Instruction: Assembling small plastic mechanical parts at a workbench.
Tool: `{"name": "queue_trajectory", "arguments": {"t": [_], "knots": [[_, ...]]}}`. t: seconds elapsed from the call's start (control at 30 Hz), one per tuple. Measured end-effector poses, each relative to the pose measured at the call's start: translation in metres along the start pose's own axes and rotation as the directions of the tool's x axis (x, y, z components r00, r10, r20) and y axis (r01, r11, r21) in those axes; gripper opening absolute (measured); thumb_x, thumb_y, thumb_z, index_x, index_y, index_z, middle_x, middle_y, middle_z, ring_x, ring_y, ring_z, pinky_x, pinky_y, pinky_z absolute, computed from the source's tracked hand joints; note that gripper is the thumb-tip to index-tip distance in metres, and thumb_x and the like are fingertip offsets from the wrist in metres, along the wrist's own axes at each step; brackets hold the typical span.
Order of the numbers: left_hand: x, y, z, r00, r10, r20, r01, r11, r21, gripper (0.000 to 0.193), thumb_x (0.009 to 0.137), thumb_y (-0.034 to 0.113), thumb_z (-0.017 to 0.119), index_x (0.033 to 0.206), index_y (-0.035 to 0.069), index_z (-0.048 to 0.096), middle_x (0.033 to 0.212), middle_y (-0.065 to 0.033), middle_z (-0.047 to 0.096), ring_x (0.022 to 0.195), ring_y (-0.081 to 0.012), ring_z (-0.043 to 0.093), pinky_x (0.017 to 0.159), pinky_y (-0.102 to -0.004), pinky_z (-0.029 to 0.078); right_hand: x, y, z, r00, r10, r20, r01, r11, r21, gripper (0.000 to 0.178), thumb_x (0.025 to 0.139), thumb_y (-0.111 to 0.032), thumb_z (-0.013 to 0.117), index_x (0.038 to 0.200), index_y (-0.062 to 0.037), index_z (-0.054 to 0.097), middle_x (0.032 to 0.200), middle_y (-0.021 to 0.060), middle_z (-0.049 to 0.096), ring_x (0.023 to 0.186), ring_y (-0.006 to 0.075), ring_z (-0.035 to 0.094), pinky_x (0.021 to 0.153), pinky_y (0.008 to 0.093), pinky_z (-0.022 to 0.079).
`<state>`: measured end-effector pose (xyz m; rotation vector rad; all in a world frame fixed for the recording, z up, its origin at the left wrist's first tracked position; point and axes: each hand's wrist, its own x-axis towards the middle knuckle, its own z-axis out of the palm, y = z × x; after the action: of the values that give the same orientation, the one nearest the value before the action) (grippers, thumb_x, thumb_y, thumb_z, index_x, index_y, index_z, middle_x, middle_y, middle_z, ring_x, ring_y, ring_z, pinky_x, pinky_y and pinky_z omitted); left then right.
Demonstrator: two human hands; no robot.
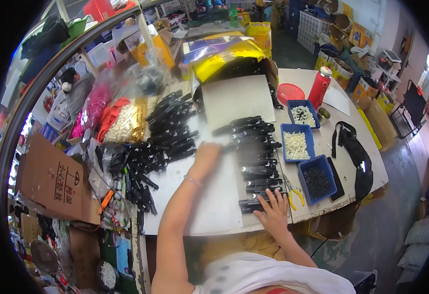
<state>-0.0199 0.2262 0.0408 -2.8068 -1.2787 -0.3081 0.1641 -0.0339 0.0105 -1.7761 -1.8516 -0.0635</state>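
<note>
A row of long black plastic parts [259, 172], shaped like handles, lies side by side on the white worktable [185, 196]. My left hand [208, 156], somewhat blurred, has its fingers closed at the left end of one such black part [230, 147], which is smeared as well. At the near end of the row, my right hand [274, 214] rests with fingers spread over the nearest parts. A large heap of similar black parts [173, 125] lies to the left of my left hand.
Blue bins [314, 198] with small white or black pieces stand on the right, near yellow-handled pliers [297, 193], a red bottle [320, 88] and a black pouch [360, 159]. An open carton [236, 93] stands at the back, bagged parts [126, 120] and a brown box [57, 183] at left.
</note>
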Motion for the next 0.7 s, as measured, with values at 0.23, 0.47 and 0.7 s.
{"name": "queue_trajectory", "arguments": {"t": [0.23, 0.47, 0.7], "knots": [[0.027, -0.014, -0.039, 0.960, -0.139, -0.244, 0.080, 0.969, -0.235, 0.031, 0.079, 0.010, 0.060, 0.110, 0.010, 0.057, 0.098, -0.0105, 0.060, 0.090, -0.0307, 0.058, 0.075, -0.0381, 0.047, 0.000, 0.001, -0.005, 1.000, -0.001, -0.010, 0.002, 1.000, 0.027, 0.042, 0.076, -0.031, 0.067, 0.114, -0.0147, 0.060, 0.128, 0.0060, 0.047, 0.123, 0.0293, 0.035, 0.105, 0.0486, 0.019], [0.140, 0.009, -0.022, 0.980, 0.015, -0.200, -0.049, 0.985, -0.164, 0.034, 0.076, 0.010, 0.057, 0.111, 0.012, 0.059, 0.096, -0.0124, 0.061, 0.089, -0.0303, 0.059, 0.077, -0.0410, 0.048, 0.002, -0.002, -0.005, 1.000, 0.021, -0.012, -0.020, 0.998, 0.061, 0.040, 0.075, -0.030, 0.068, 0.111, -0.0150, 0.062, 0.125, 0.0062, 0.049, 0.122, 0.0292, 0.037, 0.105, 0.0481, 0.021], [0.090, -0.010, 0.005, 0.968, -0.230, 0.102, 0.250, 0.930, -0.270, 0.048, 0.072, 0.002, 0.055, 0.120, 0.005, 0.049, 0.102, -0.0207, 0.059, 0.095, -0.0377, 0.056, 0.080, -0.0431, 0.047, 0.000, 0.001, -0.003, 0.999, 0.033, -0.016, -0.032, 0.998, 0.048, 0.039, 0.074, -0.030, 0.069, 0.110, -0.0153, 0.062, 0.121, 0.0058, 0.051, 0.121, 0.0283, 0.039, 0.105, 0.0469, 0.021]]}}
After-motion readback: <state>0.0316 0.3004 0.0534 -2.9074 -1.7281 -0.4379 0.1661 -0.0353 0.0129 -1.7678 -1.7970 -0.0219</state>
